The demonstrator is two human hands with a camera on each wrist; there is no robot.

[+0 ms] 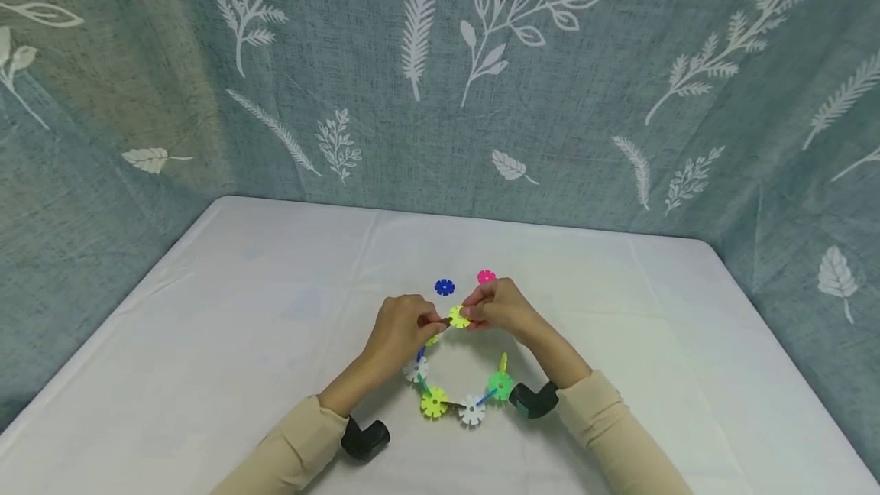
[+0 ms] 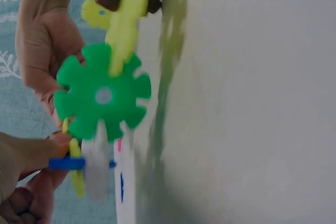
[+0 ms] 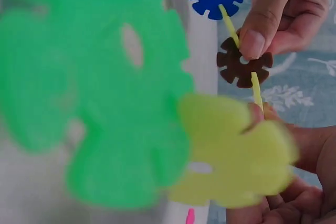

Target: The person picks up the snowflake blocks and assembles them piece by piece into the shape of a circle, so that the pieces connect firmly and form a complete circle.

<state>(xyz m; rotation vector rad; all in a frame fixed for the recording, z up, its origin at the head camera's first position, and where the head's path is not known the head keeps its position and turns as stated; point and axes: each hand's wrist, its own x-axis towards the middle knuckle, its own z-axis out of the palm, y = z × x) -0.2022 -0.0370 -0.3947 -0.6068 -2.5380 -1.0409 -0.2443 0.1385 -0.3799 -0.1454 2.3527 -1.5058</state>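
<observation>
Two hands, left hand (image 1: 399, 331) and right hand (image 1: 498, 305), each pinching the snowflake-disc chain (image 1: 459, 317).

Chain of discs (image 1: 454, 392) on table (image 1: 206, 327), two loose discs (image 1: 444, 287) behind it

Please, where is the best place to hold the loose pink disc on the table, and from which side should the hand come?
The pink disc lies flat on the white table, beyond the right hand, apart from the blue disc. Being thin and flat, it is probably best pinched across its notched rim, fingers coming from above, or tipped up by one edge first.
</observation>
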